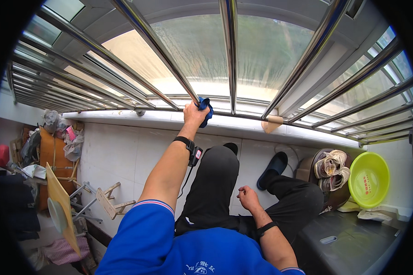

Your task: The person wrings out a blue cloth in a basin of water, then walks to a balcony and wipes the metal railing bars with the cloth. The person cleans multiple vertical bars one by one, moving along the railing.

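Observation:
My left hand grips a dark blue cloth wrapped about the lower end of a shiny metal bar, just above the bottom rail of a window guard. Part of the cloth hangs below that rail. My right hand hovers near my right thigh, its fingers loosely curled and no object visible in it. Behind the bars, a window pane looks streaked and cloudy. Upright bars of the same guard stand to both sides of my left hand.
On the right, worn shoes rest on a brown appliance beside a lime-green basin and a dark box lid. A small folding stool, a wooden board and bagged items crowd the left. A tan block touches the ledge.

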A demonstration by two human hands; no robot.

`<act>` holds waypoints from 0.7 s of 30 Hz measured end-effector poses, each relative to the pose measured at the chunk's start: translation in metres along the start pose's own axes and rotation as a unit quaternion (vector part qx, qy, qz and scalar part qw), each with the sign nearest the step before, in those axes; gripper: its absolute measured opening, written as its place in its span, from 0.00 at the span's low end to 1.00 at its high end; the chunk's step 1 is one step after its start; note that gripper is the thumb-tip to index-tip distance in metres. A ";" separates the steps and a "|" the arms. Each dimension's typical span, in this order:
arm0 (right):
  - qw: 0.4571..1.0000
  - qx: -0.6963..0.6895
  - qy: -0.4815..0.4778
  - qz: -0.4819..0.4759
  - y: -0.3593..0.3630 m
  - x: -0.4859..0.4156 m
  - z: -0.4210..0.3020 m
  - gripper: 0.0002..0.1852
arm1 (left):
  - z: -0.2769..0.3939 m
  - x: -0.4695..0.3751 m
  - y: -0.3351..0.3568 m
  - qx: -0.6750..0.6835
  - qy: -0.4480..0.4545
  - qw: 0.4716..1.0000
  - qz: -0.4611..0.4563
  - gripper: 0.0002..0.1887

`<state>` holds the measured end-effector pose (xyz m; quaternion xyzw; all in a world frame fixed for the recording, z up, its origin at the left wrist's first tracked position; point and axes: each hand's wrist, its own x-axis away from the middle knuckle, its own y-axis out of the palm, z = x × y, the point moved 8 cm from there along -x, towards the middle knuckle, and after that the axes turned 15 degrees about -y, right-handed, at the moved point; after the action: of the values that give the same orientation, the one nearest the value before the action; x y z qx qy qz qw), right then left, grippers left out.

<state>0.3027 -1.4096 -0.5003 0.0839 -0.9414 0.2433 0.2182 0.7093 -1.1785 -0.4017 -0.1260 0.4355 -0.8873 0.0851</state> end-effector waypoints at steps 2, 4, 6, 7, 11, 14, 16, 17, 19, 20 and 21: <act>1.000 -0.001 0.010 -0.001 0.001 0.000 0.001 0.15 | -0.001 0.003 0.002 -0.019 -0.012 1.000 0.009 0.26; 1.000 -0.010 0.005 -0.002 0.002 -0.001 0.000 0.15 | -0.001 0.005 0.002 -0.034 -0.037 0.999 0.011 0.26; 1.000 -0.012 0.010 0.003 0.001 -0.001 0.001 0.15 | -0.002 0.005 0.002 -0.040 -0.055 0.998 -0.008 0.26; 1.000 -0.014 0.009 0.011 0.000 -0.001 0.001 0.15 | -0.002 0.004 0.000 -0.041 -0.061 0.997 -0.012 0.26; 0.999 0.032 0.003 0.008 -0.002 0.000 0.000 0.16 | -0.013 0.006 -0.008 -0.053 -0.079 0.987 -0.128 0.29; 0.999 0.037 -0.020 0.017 -0.001 0.000 -0.003 0.16 | -0.004 0.025 -0.045 0.011 -0.052 0.984 -0.171 0.32; 0.999 -0.001 -0.034 0.029 0.001 -0.001 -0.003 0.16 | 0.023 0.044 -0.083 0.099 -0.053 0.980 -0.161 0.33; 0.999 -0.019 -0.017 0.028 0.004 0.000 0.000 0.16 | 0.038 0.059 -0.106 0.157 -0.067 0.971 -0.169 0.33; 0.999 -0.004 -0.035 0.023 0.008 0.000 -0.002 0.16 | 0.105 0.090 -0.170 0.252 0.071 0.957 -0.122 0.34; 0.999 0.003 -0.039 0.020 0.009 -0.002 -0.002 0.16 | 0.142 0.107 -0.206 0.260 0.153 0.949 -0.092 0.29; 0.999 0.005 -0.034 0.022 0.010 -0.002 -0.001 0.16 | 0.175 0.119 -0.239 0.279 0.182 0.942 -0.044 0.30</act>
<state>0.3027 -1.4003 -0.5046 0.0725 -0.9486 0.2497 0.1802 0.6381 -1.1958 -0.0910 0.0479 0.1721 -0.9839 -0.0030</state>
